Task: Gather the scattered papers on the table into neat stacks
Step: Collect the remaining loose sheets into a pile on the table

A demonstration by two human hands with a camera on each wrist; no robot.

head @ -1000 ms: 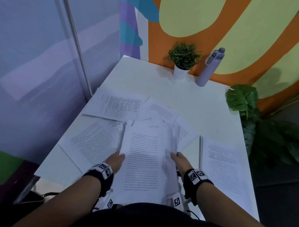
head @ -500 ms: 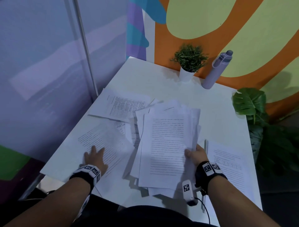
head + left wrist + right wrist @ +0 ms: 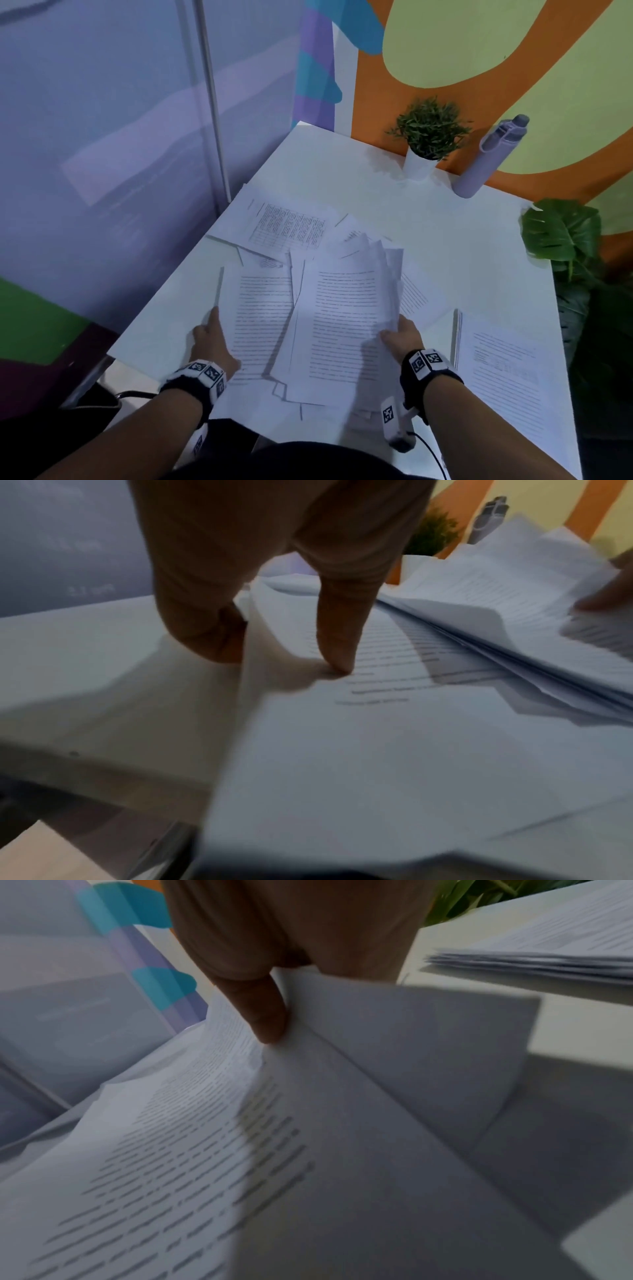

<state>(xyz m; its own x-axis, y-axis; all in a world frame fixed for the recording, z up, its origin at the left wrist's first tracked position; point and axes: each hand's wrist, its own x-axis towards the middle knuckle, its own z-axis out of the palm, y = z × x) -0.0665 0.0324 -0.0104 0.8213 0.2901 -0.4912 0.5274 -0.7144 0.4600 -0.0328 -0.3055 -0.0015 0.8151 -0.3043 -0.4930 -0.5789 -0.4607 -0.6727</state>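
On the white table (image 3: pixel 445 219), my right hand (image 3: pixel 397 334) grips a loose, fanned bundle of printed papers (image 3: pixel 346 315) at its right edge. In the right wrist view the thumb (image 3: pixel 267 1015) lies on top of the bundle (image 3: pixel 222 1150) and the fingers are hidden beneath. My left hand (image 3: pixel 214 329) pinches the raised left edge of a printed sheet (image 3: pixel 260 308) beside the bundle. The left thumb (image 3: pixel 335 647) presses on that sheet (image 3: pixel 377 750) and the fingers (image 3: pixel 205 631) curl under its edge. A sheet with a table (image 3: pixel 287 226) lies further back.
A squared stack of papers (image 3: pixel 496 370) (image 3: pixel 548 958) sits at the table's right edge. A small potted plant (image 3: pixel 428 137) and a lilac bottle (image 3: pixel 486 157) stand at the far edge. A leafy plant (image 3: pixel 561 233) grows beside the table's right side. A glass partition runs along the left.
My left hand lay flat on the left sheet; now it pinches that sheet's left edge, which has lifted. The right hand still holds the bundle in about the same place.
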